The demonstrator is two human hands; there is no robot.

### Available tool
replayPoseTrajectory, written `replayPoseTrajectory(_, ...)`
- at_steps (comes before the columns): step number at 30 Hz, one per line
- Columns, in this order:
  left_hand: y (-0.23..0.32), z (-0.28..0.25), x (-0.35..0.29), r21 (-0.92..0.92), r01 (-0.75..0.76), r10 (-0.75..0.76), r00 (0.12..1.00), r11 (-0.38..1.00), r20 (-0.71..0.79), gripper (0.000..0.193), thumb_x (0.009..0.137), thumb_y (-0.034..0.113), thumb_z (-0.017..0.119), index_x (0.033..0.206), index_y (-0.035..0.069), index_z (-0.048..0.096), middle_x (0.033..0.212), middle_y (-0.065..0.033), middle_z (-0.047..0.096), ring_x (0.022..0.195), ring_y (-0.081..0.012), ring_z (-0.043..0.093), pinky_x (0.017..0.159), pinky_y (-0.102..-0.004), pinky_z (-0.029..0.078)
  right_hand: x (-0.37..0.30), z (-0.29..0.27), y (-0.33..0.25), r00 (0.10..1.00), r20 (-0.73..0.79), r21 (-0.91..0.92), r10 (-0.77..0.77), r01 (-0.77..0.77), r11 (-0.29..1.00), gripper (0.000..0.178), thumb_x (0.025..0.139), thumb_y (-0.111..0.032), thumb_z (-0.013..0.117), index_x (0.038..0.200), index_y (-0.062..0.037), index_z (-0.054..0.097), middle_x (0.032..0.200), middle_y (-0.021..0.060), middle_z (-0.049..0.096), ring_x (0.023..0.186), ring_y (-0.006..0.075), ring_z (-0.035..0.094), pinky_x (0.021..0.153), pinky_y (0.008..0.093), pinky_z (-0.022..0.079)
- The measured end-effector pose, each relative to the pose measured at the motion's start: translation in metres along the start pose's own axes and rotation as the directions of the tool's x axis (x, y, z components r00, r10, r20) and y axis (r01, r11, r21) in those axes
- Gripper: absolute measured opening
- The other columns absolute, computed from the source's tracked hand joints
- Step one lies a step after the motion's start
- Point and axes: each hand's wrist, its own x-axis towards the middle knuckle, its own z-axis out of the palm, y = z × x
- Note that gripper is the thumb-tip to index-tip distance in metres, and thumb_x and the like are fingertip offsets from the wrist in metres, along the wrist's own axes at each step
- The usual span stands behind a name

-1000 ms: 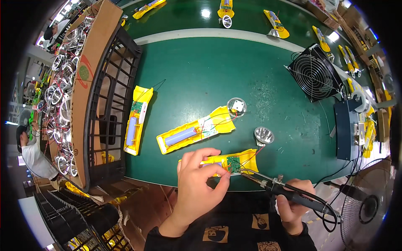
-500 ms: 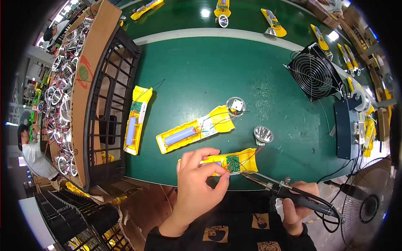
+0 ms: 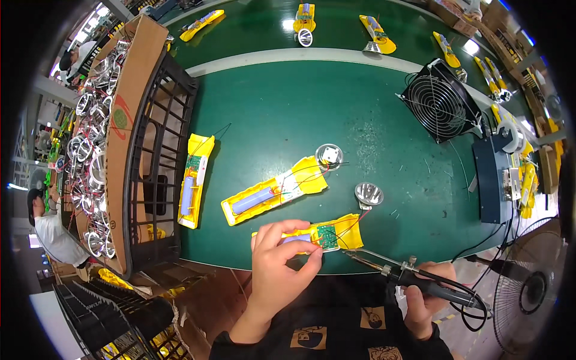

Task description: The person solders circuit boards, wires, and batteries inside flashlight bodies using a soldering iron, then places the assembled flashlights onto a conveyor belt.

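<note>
My left hand (image 3: 282, 264) is closed in a pinch, thumb and forefinger on a thin red wire (image 3: 318, 242) at the green circuit board (image 3: 327, 237). Its other fingers lie over the yellow flashlight housing (image 3: 348, 230), which has a purple battery cell (image 3: 295, 239) inside. In my right hand (image 3: 425, 295) is a soldering iron (image 3: 420, 284) with a metal feed tube, its tip just right of the board's near edge; contact cannot be made out. Past the housing stands a silver reflector (image 3: 368, 195), wired to it.
Two more open yellow housings (image 3: 275, 193) (image 3: 195, 174) lie on the green table. A black fan (image 3: 441, 107) and a dark blue box (image 3: 493, 180) stand at right. At left, a carton of reflectors (image 3: 90, 162) rises beside a black crate (image 3: 157, 162). A conveyor (image 3: 258, 37) carries housings.
The whole view has shifted slightly, so the table things sit a little further left. Both hands keep nearly the same hold, and the iron's tip stays near the board.
</note>
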Motion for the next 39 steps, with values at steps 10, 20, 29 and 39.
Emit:
replayPoseTrajectory(10, 0.003, -0.005, -0.003, -0.045, -0.014, 0.013, 0.999, 0.999, -0.029, 0.011, 0.058, 0.006, 0.068, 0.066, 0.009, 0.062, 0.092, -0.0056, 0.057, 0.086, -0.0226, 0.051, 0.077, -0.0310, 0.038, -0.004, -0.012, 0.001, 0.990, -0.135, 0.172, 0.051, -0.027, 0.985, 0.028, 0.066, -0.016, 0.063, 0.081, 0.0004, 0.045, 0.064, 0.0085, 0.053, 0.050, 0.0127, 0.048, 0.049, 0.0231, 0.038)
replayPoseTrajectory(20, 0.021, -0.023, 0.015, 0.409, -0.250, 0.157, 0.956, 0.878, 0.248, 0.041, 0.058, 0.020, 0.071, 0.096, 0.008, 0.058, 0.092, -0.0061, 0.058, 0.087, -0.0219, 0.052, 0.076, -0.0330, 0.040, 0.015, -0.044, 0.053, 0.876, -0.456, 0.258, 0.157, -0.039, 0.965, 0.021, 0.071, -0.008, 0.052, 0.088, -0.0007, 0.042, 0.068, 0.0035, 0.043, 0.046, 0.0055, 0.041, 0.040, 0.0158, 0.034)
replayPoseTrajectory(29, 0.060, -0.063, 0.135, 0.327, -0.018, -0.040, 0.985, 0.945, 0.169, 0.040, 0.064, 0.024, 0.071, 0.094, 0.002, 0.058, 0.079, -0.0095, 0.059, 0.071, -0.0157, 0.057, 0.063, -0.0270, 0.046, 0.014, -0.055, 0.079, 0.828, -0.421, 0.247, 0.370, -0.289, 0.925, 0.020, 0.079, -0.013, 0.054, 0.093, 0.0005, 0.048, 0.073, 0.0076, 0.054, 0.057, 0.0118, 0.048, 0.049, 0.0222, 0.040)
replayPoseTrajectory(39, -0.061, -0.063, 0.450, 0.671, 0.183, -0.006, 0.967, 0.718, -0.256, 0.042, 0.066, 0.042, 0.064, 0.075, 0.002, 0.057, 0.074, -0.0160, 0.060, 0.074, -0.0311, 0.059, 0.064, -0.0394, 0.045, 0.017, -0.062, 0.082, 0.785, -0.422, 0.365, 0.453, -0.311, 0.878, 0.020, 0.077, -0.011, 0.055, 0.090, 0.0029, 0.050, 0.066, 0.0104, 0.057, 0.054, 0.0135, 0.053, 0.049, 0.0253, 0.043)
